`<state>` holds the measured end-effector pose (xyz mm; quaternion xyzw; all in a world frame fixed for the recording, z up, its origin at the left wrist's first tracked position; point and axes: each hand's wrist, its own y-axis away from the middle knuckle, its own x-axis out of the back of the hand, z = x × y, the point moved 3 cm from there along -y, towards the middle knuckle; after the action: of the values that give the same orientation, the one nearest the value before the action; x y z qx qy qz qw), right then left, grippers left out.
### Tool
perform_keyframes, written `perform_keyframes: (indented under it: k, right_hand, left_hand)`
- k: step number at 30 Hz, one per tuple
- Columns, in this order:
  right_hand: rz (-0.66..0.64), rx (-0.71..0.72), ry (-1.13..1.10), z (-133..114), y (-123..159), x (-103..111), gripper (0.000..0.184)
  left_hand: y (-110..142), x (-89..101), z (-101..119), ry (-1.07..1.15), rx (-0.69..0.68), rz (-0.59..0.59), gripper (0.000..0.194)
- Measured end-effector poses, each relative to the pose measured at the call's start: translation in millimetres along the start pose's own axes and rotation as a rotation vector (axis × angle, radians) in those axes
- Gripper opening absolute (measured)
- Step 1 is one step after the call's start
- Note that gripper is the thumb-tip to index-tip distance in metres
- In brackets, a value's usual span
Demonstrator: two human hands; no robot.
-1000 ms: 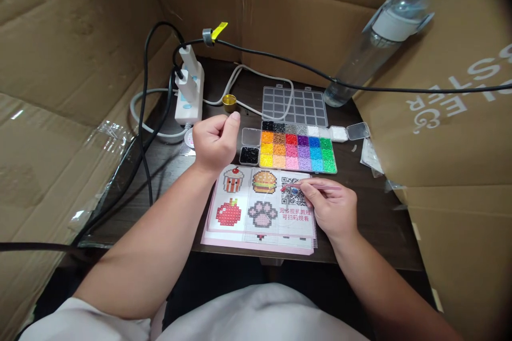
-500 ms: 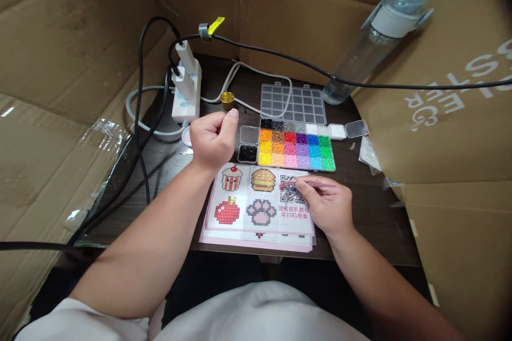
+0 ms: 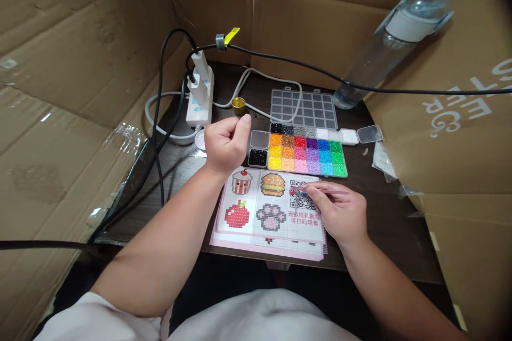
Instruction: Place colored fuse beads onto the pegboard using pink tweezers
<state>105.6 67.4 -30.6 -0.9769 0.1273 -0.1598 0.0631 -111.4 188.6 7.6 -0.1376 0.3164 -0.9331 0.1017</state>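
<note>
My right hand (image 3: 342,213) pinches pink tweezers (image 3: 336,192), their tips over a small red cluster (image 3: 292,191) beside the printed QR code. Underneath lies a clear pegboard (image 3: 256,237) on a sheet of pixel patterns: a cupcake (image 3: 241,182), a burger (image 3: 273,185), a red fruit (image 3: 237,214) and a paw (image 3: 271,217). Some beads may lie over the prints; I cannot tell which. Above the sheet's upper left corner, my left hand (image 3: 227,144) is closed in a fist, thumb on top. Whatever it may hold is hidden. Behind the sheet stands a bead box (image 3: 306,141) with many colours.
A small box of black beads (image 3: 257,157) and one of white beads (image 3: 349,136) flank the bead box. Behind are its clear lid (image 3: 304,108), a gold cup (image 3: 238,106), a power strip (image 3: 200,101) and a water bottle (image 3: 384,58). Cardboard walls (image 3: 304,26) surround the table.
The camera view has turned slightly, so everything appears farther right and a little lower. Both hands keep nearly the same poses over the sheet, the tweezers still by the red cluster.
</note>
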Motion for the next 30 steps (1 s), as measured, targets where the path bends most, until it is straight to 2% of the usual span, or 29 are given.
perform_keyframes:
  k: [12, 21, 24, 30]
  right_hand:
    - [-0.005, -0.013, 0.007, 2, 1, 1, 0.008]
    - [-0.007, -0.01, 0.009, 2, 2, 1, 0.009]
    - [-0.016, -0.008, 0.004, 0, 1, 0, 0.009]
    - [-0.013, 0.002, -0.004, -2, -1, -1, 0.009]
  left_hand:
    - [0, 1.0, -2, 0.029, 0.025, 0.005, 0.055]
    - [2, -1.2, -14, 0.187, 0.096, 0.036, 0.06]
    - [1, -0.6, -13, 0.16, 0.097, 0.051, 0.061]
    - [0, 1.8, -3, 0.013, 0.041, 0.002, 0.058]
